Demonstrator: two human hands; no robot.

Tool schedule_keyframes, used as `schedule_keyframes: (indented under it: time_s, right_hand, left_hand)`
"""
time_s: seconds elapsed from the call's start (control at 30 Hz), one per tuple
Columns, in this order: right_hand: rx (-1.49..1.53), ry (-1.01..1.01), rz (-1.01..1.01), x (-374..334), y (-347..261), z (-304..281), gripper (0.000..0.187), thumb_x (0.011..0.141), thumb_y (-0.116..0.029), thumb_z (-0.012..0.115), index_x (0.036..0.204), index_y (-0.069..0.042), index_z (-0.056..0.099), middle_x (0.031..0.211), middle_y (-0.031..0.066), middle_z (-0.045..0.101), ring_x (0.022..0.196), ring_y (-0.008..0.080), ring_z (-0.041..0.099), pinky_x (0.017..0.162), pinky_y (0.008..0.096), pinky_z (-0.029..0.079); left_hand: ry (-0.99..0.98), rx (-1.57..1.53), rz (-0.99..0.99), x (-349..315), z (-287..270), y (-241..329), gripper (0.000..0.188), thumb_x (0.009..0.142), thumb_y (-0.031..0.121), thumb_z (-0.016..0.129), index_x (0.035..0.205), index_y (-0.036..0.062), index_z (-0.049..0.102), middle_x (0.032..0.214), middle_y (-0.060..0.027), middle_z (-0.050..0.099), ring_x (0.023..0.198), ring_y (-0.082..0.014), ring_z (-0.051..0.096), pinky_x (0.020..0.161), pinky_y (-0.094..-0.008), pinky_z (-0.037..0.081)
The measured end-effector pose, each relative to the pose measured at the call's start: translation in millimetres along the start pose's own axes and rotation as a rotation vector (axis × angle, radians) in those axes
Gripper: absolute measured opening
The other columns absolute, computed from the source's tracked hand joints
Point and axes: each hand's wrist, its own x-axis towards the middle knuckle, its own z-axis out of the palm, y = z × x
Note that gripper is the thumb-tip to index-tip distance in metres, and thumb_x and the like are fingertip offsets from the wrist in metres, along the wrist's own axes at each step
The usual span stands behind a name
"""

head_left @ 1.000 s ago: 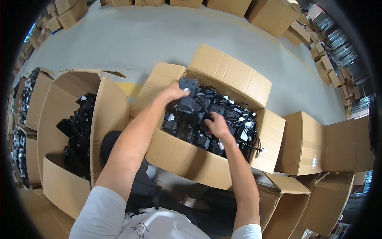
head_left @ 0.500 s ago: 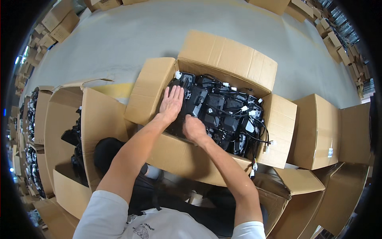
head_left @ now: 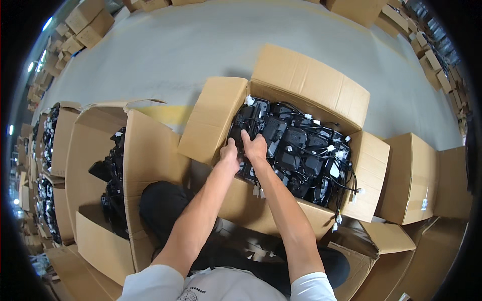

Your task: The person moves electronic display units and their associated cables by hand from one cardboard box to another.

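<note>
An open cardboard box (head_left: 281,220) is packed with black plastic units (head_left: 288,159), their black cables and white connectors (head_left: 330,148) lying across the top. Inside its left end, my left hand (head_left: 231,154) curls around the near side of a black plastic unit (head_left: 238,131). Close beside it, my right hand (head_left: 255,148) presses its thumb and fingers on the same dark unit from the right. My fingers and the shadow between them hide part of that unit. White connectors (head_left: 258,191) hang over the near wall by my right wrist.
Left of me stands a tall open carton (head_left: 150,150) with more black parts (head_left: 114,183) inside. Open cartons (head_left: 396,175) stand to the right. Beyond the box's raised far flap (head_left: 311,83) lies grey floor (head_left: 201,40), with stacked cartons (head_left: 90,22) farther off.
My left hand has gone from lying flat to curling at the near-left corner. My right hand has moved farther in, its fingers extended. White connectors now hang over the near wall. The view has shifted.
</note>
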Motion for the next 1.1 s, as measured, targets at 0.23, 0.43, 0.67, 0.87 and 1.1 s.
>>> schedule_keyframes:
  time_s: [0.23, 0.43, 0.67, 0.87, 1.1]
  right_hand:
    - [0.079, 0.054, -0.02, -9, 4, 7, 0.038, 0.088, -0.029, 0.071, 0.101, 0.007, 0.066, 0.09, 0.0218, 0.073, 0.087, 0.0341, 0.071, 0.085, 0.0413, 0.053]
    - [0.801, -0.393, 0.151, -18, 22, -40, 0.024, 0.101, -0.029, 0.064, 0.09, -0.009, 0.059, 0.063, -0.0022, 0.053, 0.044, 0.008, 0.04, 0.041, 0.0265, 0.03]
    - [0.826, -0.384, 0.401, -16, 3, 18, 0.039, 0.105, -0.039, 0.054, 0.083, -0.007, 0.059, 0.064, 0.0025, 0.055, 0.048, 0.0145, 0.047, 0.044, 0.0319, 0.038]
    - [-0.205, -0.393, -0.128, -44, 2, -53, 0.039, 0.087, -0.035, 0.061, 0.095, 0.001, 0.075, 0.099, 0.0288, 0.07, 0.103, 0.0444, 0.067, 0.09, 0.0501, 0.053]
    - [-0.675, -0.333, -0.274, -91, 18, -302, 0.04, 0.089, -0.036, 0.065, 0.105, 0.001, 0.069, 0.102, 0.0225, 0.071, 0.1, 0.037, 0.069, 0.088, 0.0448, 0.054]
  left_hand:
    - [-0.26, -0.452, -0.281, 27, -8, 9, 0.035, 0.096, 0.04, 0.066, 0.113, 0.0088, 0.066, 0.116, -0.0113, 0.069, 0.1, -0.0304, 0.066, 0.086, -0.0516, 0.055]
    - [-0.258, -0.492, 0.008, -39, 4, 22, 0.028, 0.088, 0.022, 0.078, 0.109, 0.0132, 0.061, 0.102, -0.0023, 0.067, 0.093, -0.0185, 0.062, 0.082, -0.0384, 0.047]
    - [0.052, -0.07, 0.43, -16, 1, 24, 0.026, 0.087, 0.019, 0.077, 0.094, 0.0069, 0.054, 0.064, -0.0024, 0.055, 0.045, -0.0156, 0.052, 0.037, -0.0303, 0.04]
    - [-0.128, -0.043, 0.053, 67, -7, -29, 0.04, 0.099, 0.048, 0.061, 0.105, 0.0085, 0.063, 0.084, -0.0063, 0.061, 0.07, -0.021, 0.057, 0.062, -0.0379, 0.049]
    - [-0.206, 0.069, 0.053, 128, -6, -28, 0.079, 0.084, 0.061, 0.074, 0.128, -0.0026, 0.055, 0.119, -0.0112, 0.065, 0.103, -0.0233, 0.063, 0.085, -0.0378, 0.052]
